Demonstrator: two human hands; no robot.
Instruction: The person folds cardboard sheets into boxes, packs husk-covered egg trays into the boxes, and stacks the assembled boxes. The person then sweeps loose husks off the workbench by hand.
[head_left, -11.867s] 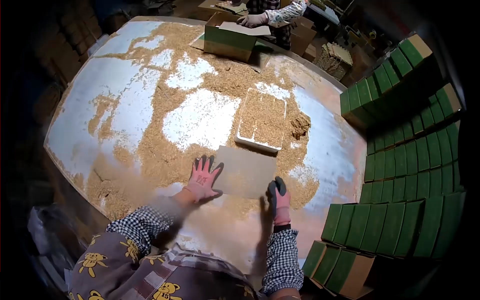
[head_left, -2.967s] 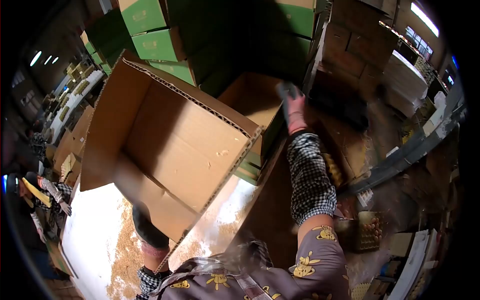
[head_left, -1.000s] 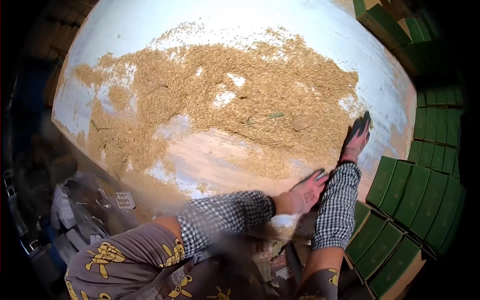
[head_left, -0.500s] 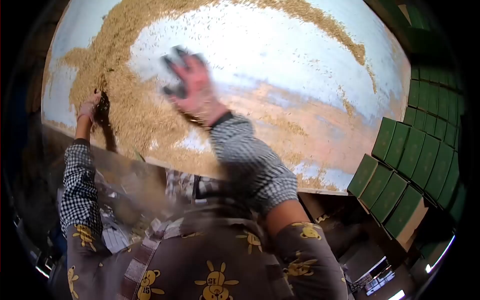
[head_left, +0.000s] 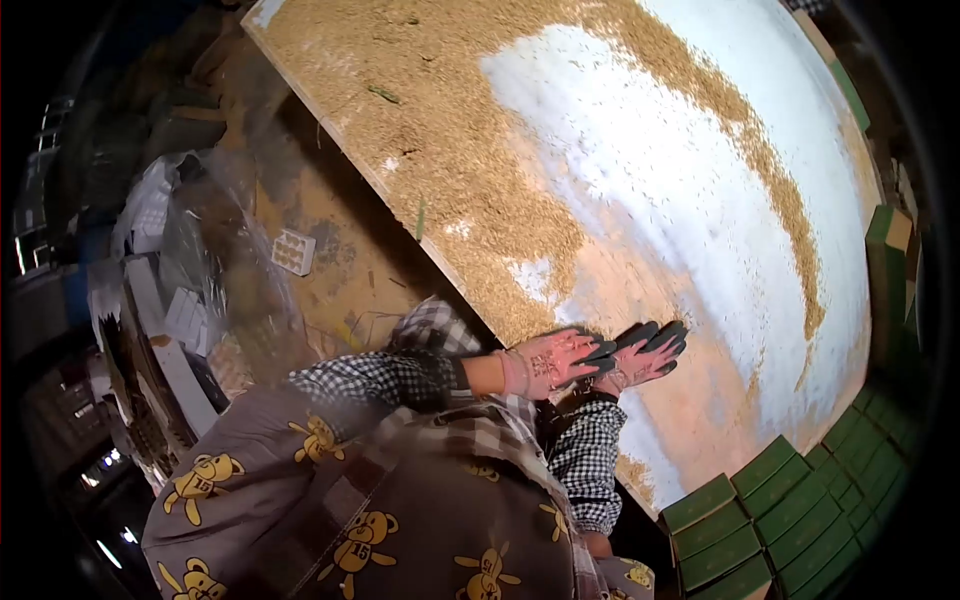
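Observation:
Both my hands wear pink gloves with dark grey fingertips. My left hand (head_left: pixel 548 364) lies near the table's front edge, its fingers stretched out to the right and reaching the other hand. Just beyond it, my right hand (head_left: pixel 643 362) is held low over the board with its fingers extended. Neither holds anything that I can see. Loose straw-coloured grain (head_left: pixel 440 150) is spread thickly over the left part of the large pale tabletop (head_left: pixel 640 150). A thinner curved band of the grain runs down the right side. Whether the palms press on the board is hidden.
Green boxes (head_left: pixel 790 500) are stacked along the right edge of the table. Left of the table, clear plastic sheeting (head_left: pixel 225 250) and a small white tray (head_left: pixel 294 252) lie low down. A few green leaf bits (head_left: pixel 383 94) show among the grain.
The view has turned. My left hand has left the grain heap at the left and come beside my right hand. My right hand has come down from over the board to near the front edge.

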